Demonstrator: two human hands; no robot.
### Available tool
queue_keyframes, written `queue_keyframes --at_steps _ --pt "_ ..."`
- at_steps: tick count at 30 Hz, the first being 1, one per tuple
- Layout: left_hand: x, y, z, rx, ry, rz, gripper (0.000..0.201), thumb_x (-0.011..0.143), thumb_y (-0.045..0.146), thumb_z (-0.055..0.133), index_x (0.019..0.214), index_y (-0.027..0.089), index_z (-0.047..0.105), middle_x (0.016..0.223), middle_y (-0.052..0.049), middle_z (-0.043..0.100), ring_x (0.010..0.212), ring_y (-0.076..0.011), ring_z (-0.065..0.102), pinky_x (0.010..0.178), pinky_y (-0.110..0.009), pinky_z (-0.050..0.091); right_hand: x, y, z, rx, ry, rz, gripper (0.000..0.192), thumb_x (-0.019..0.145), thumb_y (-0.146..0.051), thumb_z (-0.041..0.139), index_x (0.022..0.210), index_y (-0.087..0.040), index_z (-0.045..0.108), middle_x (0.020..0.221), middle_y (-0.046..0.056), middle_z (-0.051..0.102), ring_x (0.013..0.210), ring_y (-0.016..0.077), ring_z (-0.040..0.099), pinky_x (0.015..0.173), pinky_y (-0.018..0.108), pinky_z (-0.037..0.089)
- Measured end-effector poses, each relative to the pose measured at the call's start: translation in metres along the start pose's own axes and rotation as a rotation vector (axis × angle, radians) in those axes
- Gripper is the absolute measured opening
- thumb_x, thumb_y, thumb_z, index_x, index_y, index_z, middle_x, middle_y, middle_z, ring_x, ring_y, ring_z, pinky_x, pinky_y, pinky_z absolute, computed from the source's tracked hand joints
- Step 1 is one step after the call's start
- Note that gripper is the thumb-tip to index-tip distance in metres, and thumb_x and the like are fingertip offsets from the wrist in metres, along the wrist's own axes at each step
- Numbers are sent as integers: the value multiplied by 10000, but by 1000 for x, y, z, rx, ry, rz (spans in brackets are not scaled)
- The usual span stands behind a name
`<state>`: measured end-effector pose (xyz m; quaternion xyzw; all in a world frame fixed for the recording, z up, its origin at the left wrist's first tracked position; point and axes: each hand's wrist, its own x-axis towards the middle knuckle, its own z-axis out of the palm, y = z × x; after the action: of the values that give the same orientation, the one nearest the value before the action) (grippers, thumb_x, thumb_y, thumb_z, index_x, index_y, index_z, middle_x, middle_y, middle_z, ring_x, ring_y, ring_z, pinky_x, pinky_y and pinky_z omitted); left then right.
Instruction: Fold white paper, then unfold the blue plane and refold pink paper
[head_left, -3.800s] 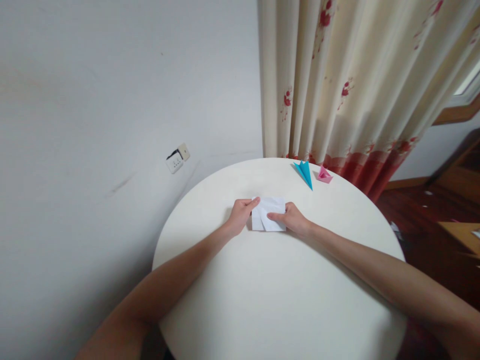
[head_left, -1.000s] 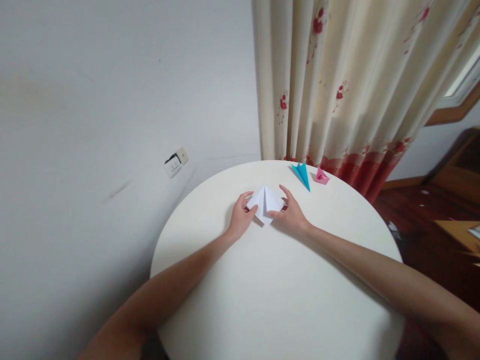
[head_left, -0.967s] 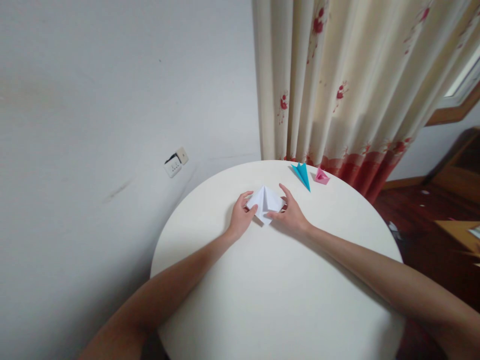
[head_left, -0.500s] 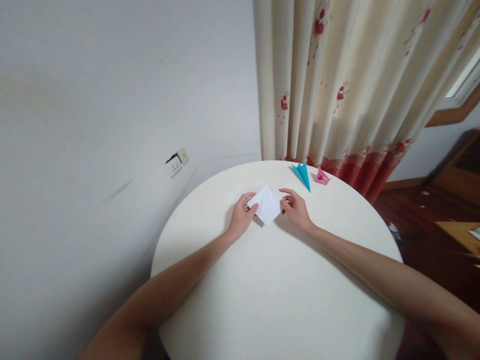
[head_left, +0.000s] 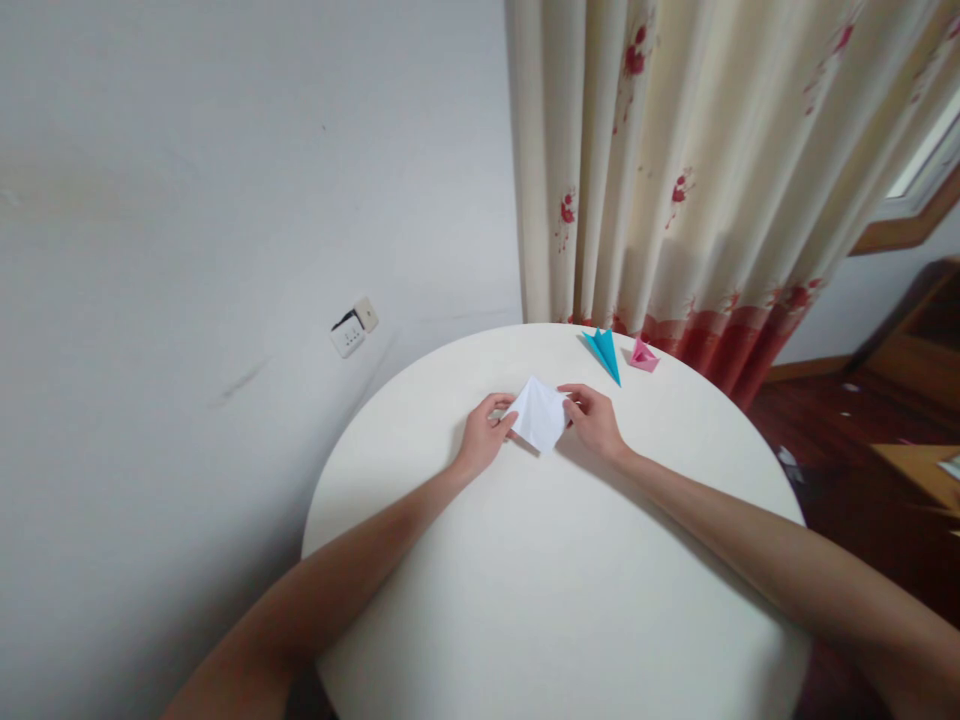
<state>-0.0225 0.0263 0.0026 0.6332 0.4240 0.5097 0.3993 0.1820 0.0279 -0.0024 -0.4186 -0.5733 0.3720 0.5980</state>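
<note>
A folded sheet of white paper (head_left: pixel 539 416), diamond-shaped with creases fanning from its far tip, is held slightly tilted above the table. At its left corner my left hand (head_left: pixel 486 431) is closed, the thumb near the paper's edge and the fingers partly behind it. My right hand (head_left: pixel 594 419) pinches the right corner between thumb and fingers, its index finger reaching along the far side. The underside of the paper is hidden.
The round white table (head_left: pixel 555 580) stands against the wall. Near its far edge lie a blue paper plane (head_left: pixel 606 354) and a pink folded paper piece (head_left: pixel 643 355). A flowered curtain (head_left: pixel 622 180) hangs behind, and a wall socket (head_left: pixel 349 337) is at the left.
The white paper has shifted slightly right and turned a little, its left corner drawn partly away from my left hand. My right hand has barely moved.
</note>
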Motion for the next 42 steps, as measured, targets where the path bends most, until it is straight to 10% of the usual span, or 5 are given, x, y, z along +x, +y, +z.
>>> queue_keyframes --at_steps 13,25,36,42 --pt "1 -2 -2 -30 -64 -167 350 733 474 714 833 147 638 728 -22 639 578 -132 607 559 -261 512 1 6 -4 -128 13 -21 307 790 -331 549 1008 -158 678 721 12 580 594 135 500 533 258 411" --pt "3 1 -14 -246 -114 -273 404 716 497 753 883 157 611 887 -31 645 694 -111 604 613 -230 500 8 -1 -15 -2 -170 3 412 769 -420 650 1112 -194 613 1033 59 632 667 133 586 496 246 471" --pt "4 0 -15 -289 -116 -267 360 729 467 750 831 145 623 951 -52 655 782 -139 611 673 -256 517 8 -6 -21 -3 -337 -8 264 764 -427 674 813 -169 704 1020 70 644 696 138 576 569 266 497" --pt "4 4 -25 -227 -385 -273 454 766 514 718 1006 129 700 971 -132 693 813 -184 644 660 -257 510 10 -2 -21 34 -282 99 280 702 -415 706 610 -154 668 971 79 685 714 152 585 608 279 498"
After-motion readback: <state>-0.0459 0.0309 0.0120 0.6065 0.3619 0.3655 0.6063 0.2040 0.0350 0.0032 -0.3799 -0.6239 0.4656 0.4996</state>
